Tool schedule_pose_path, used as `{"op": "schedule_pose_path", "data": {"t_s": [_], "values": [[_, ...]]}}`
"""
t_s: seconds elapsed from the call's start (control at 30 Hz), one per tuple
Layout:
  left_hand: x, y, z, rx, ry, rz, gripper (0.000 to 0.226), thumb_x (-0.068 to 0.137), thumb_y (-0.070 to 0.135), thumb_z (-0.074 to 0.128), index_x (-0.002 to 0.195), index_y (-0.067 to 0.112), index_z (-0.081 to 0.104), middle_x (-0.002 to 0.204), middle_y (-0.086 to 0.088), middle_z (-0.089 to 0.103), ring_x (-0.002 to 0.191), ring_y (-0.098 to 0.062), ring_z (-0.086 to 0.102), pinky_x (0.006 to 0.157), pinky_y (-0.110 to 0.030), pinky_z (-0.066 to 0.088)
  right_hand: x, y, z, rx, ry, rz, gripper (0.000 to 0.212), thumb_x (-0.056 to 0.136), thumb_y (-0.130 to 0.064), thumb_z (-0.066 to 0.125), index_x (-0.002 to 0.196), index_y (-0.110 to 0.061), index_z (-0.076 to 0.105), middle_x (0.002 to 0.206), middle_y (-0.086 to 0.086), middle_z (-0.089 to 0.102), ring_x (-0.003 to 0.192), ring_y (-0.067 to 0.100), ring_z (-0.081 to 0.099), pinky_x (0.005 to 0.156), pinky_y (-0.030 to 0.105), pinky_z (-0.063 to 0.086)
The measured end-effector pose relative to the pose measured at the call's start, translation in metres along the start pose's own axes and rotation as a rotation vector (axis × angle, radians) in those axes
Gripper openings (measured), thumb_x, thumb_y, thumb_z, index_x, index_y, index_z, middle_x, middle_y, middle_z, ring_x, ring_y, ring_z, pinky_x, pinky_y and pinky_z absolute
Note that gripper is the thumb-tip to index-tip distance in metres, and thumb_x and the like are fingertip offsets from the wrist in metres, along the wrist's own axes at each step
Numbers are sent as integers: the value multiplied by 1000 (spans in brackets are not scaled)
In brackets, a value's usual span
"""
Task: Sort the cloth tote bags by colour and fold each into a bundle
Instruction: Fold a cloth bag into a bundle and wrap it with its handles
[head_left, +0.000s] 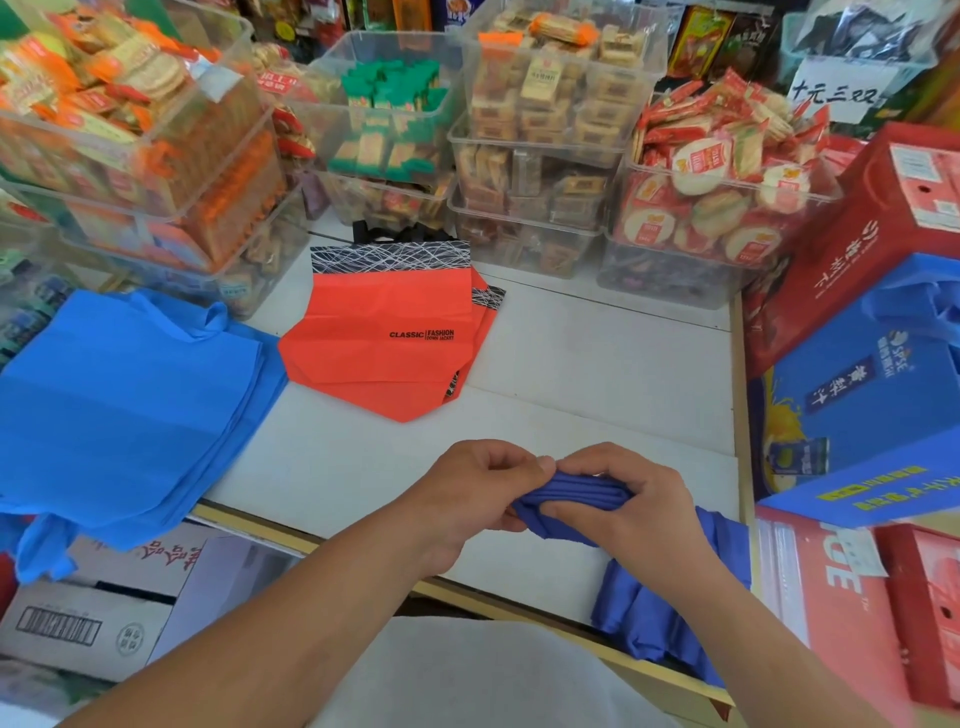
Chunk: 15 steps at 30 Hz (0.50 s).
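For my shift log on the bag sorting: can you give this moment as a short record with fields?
left hand: grips one end of the dark blue bundle
right hand: grips its other end
bundle: folded narrow, held above the white counter
flat piles: light blue stack, left; orange stack, centre
near edge: loose dark blue bags by the right forearm
behind: clear snack bins

At frame left the tote stack is bright blue; the centre totes are orange-red with black-and-white scribbled tops; the lower-centre bundle is darker royal blue; the table is white.
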<state>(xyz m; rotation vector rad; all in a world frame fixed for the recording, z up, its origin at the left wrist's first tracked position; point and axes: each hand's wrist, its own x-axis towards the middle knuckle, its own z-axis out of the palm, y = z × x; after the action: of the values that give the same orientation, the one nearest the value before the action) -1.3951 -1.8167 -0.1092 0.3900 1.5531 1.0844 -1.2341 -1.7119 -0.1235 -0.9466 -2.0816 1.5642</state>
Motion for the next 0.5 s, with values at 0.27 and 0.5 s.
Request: {"op": "schedule_pose_path", "data": {"t_s": [0.27,0.5], "values": [[1,0,-5,-34,-132,-13,20,97,14,67,116,8,70,112,-13,75,101,-23,73,92,-38,59,6,-2,-8,4,-150,3,28,75,-3,87,95,-17,74,112,-10,75,98,12,73,79,29,61],[6,4,-5,66,-113,-15,12,95,8,68,106,5,71,98,-16,75,86,-21,71,85,-34,59,6,-4,-5,-43,-178,14,26,75,0,87,93,-14,73,98,-12,74,87,12,72,72,25,59]]}}
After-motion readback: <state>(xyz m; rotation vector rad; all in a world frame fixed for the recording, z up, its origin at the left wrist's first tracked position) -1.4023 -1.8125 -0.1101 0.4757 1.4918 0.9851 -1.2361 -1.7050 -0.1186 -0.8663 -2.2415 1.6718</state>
